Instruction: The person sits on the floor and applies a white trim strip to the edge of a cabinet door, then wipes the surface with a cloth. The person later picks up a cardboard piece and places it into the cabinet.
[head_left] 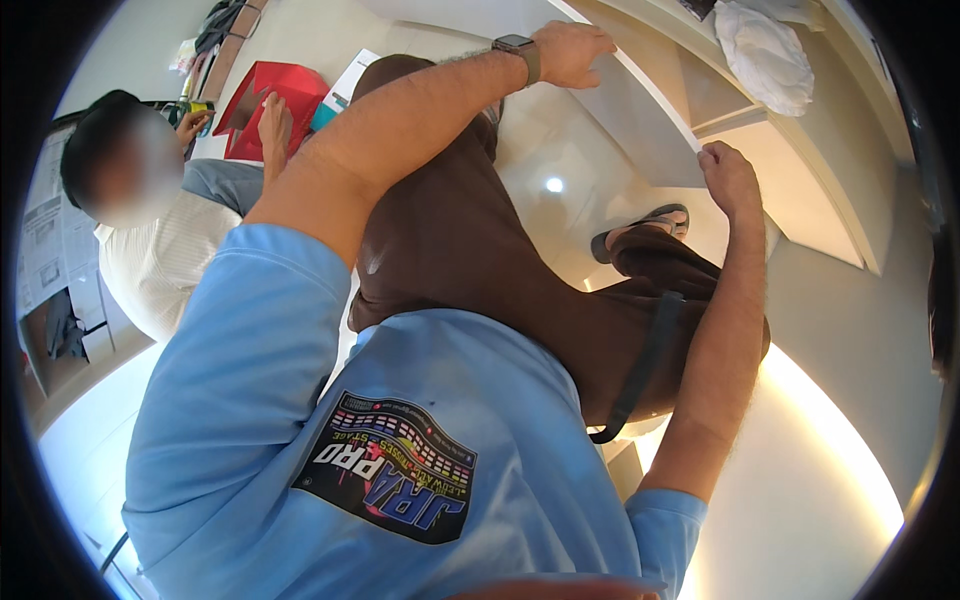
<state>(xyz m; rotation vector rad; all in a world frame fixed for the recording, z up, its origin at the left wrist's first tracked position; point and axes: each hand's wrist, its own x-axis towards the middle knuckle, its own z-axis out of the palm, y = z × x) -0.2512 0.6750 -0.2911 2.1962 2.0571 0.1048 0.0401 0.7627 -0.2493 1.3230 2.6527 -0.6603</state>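
Note:
My left hand [572, 50], with a grey watch on its wrist, grips the far edge of a flat white board [635, 125] that lies tilted in front of me. My right hand [730, 178] is closed on the board's near right corner. The board sits against a white shelf unit [820, 190] on my right. Below it I see my brown trousers [470, 250] and one sandalled foot [645, 225] on the glossy pale floor.
A crumpled white bag or cloth [765, 55] lies on the shelf unit's top. To my left another person [160, 240] sits on the floor, one hand by an open red box [270, 95]. Papers lie at the far left.

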